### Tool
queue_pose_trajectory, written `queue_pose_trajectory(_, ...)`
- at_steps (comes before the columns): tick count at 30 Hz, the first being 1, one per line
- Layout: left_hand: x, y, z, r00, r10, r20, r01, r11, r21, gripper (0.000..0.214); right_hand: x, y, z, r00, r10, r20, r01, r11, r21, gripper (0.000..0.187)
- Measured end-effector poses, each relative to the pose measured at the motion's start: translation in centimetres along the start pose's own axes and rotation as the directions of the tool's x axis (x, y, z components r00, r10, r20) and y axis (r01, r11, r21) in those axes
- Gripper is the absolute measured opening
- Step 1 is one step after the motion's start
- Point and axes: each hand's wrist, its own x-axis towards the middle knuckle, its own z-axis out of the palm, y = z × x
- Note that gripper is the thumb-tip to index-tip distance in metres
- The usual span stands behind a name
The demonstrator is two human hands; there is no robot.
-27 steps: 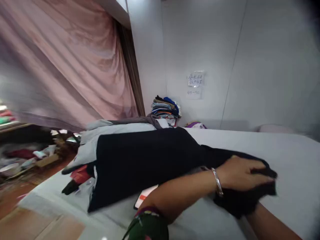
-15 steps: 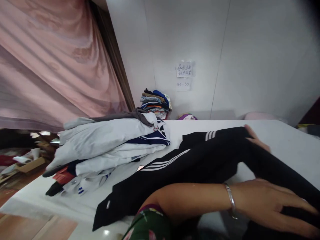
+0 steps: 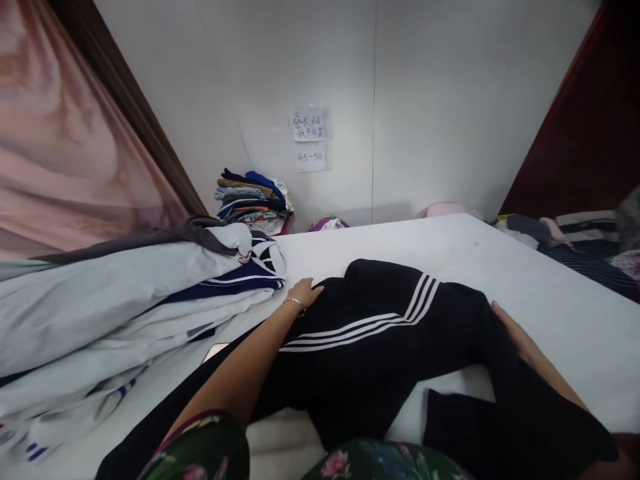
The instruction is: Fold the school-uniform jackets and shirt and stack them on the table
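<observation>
A black jacket [image 3: 370,360] with three white stripes lies spread and rumpled across the white table [image 3: 420,247]. My left hand [image 3: 304,291], with a silver bracelet at the wrist, is closed on the jacket's far left edge. At the right, my right hand [image 3: 515,330] grips the jacket's far right side; black cloth covers most of its fingers. A dark sleeve-like part drapes over my right forearm. Part of a phone-like flat object [image 3: 215,351] shows beside the jacket, left of my left forearm.
A heap of white and navy clothes [image 3: 115,293] fills the table's left side. Folded clothes [image 3: 255,200] are stacked by the wall, beneath handwritten paper signs [image 3: 311,137]. More clothes [image 3: 575,247] lie beyond the right edge. A pink curtain [image 3: 70,133] hangs at left.
My left hand has moved from the jacket's near right part to its far left edge. The striped cloth is bunched differently, and the view has swung right.
</observation>
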Motion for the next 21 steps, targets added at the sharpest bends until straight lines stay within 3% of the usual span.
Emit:
queue_pose_trajectory(3,0.4,-1.1,1.9,0.998,-0.042,0.042,0.042,0.999,0.009,0.038,0.1,0.0,0.7,0.986,0.133,0.096,-0.142,0.986,0.088,0.045)
queue_pose_trajectory(5,0.2,-0.8,2.4,0.998,-0.039,0.049,0.039,0.999,-0.011,0.024,0.5,0.1,0.7,0.988,0.111,0.104,-0.121,0.988,0.099,0.057)
queue_pose_trajectory(7,0.3,-0.2,1.6,1.0,-0.028,0.004,0.028,0.999,-0.045,0.015,0.9,0.3,0.3,0.997,0.045,0.056,-0.05,0.995,0.09,0.069)
queue_pose_trajectory(11,1.9,0.0,-4.3,0.97,-0.041,-0.24,0.015,0.994,-0.11,0.027,1.7,-1.5,-0.5,0.995,-0.093,-0.029,0.094,0.995,0.017,0.075)
queue_pose_trajectory(14,4.0,-0.8,-9.9,0.899,-0.097,-0.426,0.034,0.988,-0.152,0.036,3.2,-6.1,0.5,0.962,-0.27,-0.031,0.268,0.962,-0.049,0.072)
queue_pose_trajectory(16,5.2,-1.5,-12.8,0.821,-0.174,-0.544,0.054,0.972,-0.229,0.039,4.9,-10.3,1.9,0.902,-0.427,-0.066,0.42,0.902,-0.094,0.068)
queue_pose_trajectory(18,6.0,-2.3,-14.4,0.759,-0.247,-0.602,0.095,0.957,-0.273,0.04,7.1,-14.3,3.7,0.837,-0.532,-0.129,0.524,0.847,-0.092,0.064)
queue_pose_trajectory(19,6.2,-2.7,-14.8,0.752,-0.266,-0.603,0.121,0.955,-0.27,0.04,8.2,-16.0,4.6,0.837,-0.531,-0.132,0.528,0.847,-0.054,0.061)
queue_pose_trajectory(21,6.2,-3.6,-14.6,0.778,-0.272,-0.566,0.17,0.959,-0.226,0.042,10.2,-18.2,6.3,0.88,-0.448,-0.157,0.46,0.886,0.05,0.048)
